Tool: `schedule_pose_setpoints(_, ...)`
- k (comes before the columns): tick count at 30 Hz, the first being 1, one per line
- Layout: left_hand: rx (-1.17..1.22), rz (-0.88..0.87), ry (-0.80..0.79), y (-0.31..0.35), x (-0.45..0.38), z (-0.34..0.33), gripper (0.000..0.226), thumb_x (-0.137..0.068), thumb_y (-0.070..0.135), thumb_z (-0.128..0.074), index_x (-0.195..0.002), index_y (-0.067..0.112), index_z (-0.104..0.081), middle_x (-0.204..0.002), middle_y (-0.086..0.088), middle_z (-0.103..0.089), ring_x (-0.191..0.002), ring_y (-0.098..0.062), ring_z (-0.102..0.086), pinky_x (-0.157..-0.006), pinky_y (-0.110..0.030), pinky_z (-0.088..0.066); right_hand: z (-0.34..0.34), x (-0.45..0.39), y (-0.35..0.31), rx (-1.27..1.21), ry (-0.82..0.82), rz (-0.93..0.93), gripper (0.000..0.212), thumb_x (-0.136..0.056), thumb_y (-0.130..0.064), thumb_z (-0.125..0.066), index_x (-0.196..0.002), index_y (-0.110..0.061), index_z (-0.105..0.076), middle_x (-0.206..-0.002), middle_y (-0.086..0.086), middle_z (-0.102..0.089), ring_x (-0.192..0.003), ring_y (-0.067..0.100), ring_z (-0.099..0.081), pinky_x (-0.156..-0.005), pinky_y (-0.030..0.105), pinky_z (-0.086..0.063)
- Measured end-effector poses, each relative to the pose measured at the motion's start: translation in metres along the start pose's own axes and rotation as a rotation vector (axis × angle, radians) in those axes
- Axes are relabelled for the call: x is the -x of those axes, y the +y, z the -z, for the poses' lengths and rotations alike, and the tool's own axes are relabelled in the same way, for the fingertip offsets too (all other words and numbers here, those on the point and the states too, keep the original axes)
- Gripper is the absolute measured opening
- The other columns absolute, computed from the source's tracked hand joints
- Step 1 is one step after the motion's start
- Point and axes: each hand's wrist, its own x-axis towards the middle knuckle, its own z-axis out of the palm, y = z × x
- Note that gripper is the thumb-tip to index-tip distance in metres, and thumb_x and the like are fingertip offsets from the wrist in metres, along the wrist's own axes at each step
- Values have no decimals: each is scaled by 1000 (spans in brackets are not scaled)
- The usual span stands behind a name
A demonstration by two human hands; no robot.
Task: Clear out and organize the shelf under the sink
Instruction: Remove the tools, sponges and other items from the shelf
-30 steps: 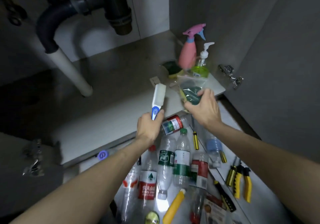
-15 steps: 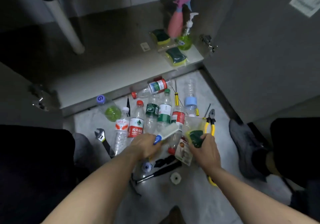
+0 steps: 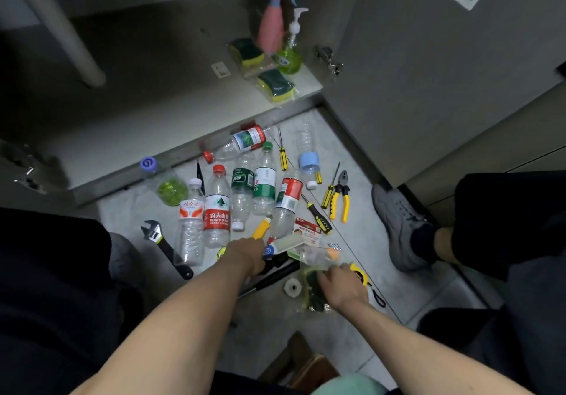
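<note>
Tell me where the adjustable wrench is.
The adjustable wrench lies on the floor at the pile's left edge, just left of the clear bottle with the orange label.

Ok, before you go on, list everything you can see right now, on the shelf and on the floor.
spray bottle: one, pink, shelf, back right corner
pump bottle: one, green liquid, shelf, beside the spray bottle
sponges: two, green and yellow, wrapped, shelf front right
drain pipe: one, white, shelf left
plastic bottles: about nine, mostly clear, lying on the floor
screwdrivers: several, yellow and black, floor right
pliers: one, yellow handles, floor right
wrench: one, black, floor left
tape measure: one, yellow, by the right hand
brush: one, white and blue, gripped by the left hand
bagged sponge: one, green, under the right hand
</note>
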Motion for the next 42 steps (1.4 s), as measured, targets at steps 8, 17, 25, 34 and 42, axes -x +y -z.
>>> schedule_pose_setpoints(8, 61, -11, 87, -9, -19, 28, 36, -95, 45, -50, -114, 17, -62, -118, -10, -64, -107, -28, -61, -83, -35, -45, 67, -52, -46, -283, 181, 104, 26, -94, -31, -49, -73, -18, -56, -78, 0, -63, -71, 20, -59, -62, 36, -47)
schedule_pose_setpoints(17, 189, 75, 458, -63, -62, 184, 22, -97, 35, -46, -101, 21, -63, -100, -5, -65, -89, -24, -61, -70, -34, -50, 241, -156, -160, -191, 282, 478, 11, -91, -25, -55, -88, -20, -64, -93, 0, -68, -90, 24, -63, -77, 34, -50)
schedule_pose_setpoints(25, 318, 114, 662, -95, -132, 304, 28, -97, 32, -53, -122, 20, -57, -119, -8, -61, -107, -28, -58, -91, -41, -51, 313, -234, -240, -93, 362, 550, 21, -90, -33, -64, -106, -21, -62, -109, 6, -64, -98, 27, -61, -79, 40, -52)
schedule_pose_setpoints(34, 155, 35, 738, -89, -255, 382, 51, -94, 30, -53, -143, 16, -47, -153, -9, -33, -140, -30, -31, -112, -36, -30, 276, -301, -240, -21, 373, 559, 72, -96, -68, -44, -156, -32, -30, -154, 13, -32, -134, 35, -43, -107, 47, -41)
schedule_pose_setpoints(42, 228, 168, 726, -114, -281, 356, 52, -90, 69, -31, -113, 30, -54, -148, -5, -32, -127, -36, -46, -98, -43, -45, 259, -315, -240, 59, 580, 548, 72, -85, -79, -44, -120, -17, -54, -114, 3, -50, -105, 22, -52, -97, 44, -45)
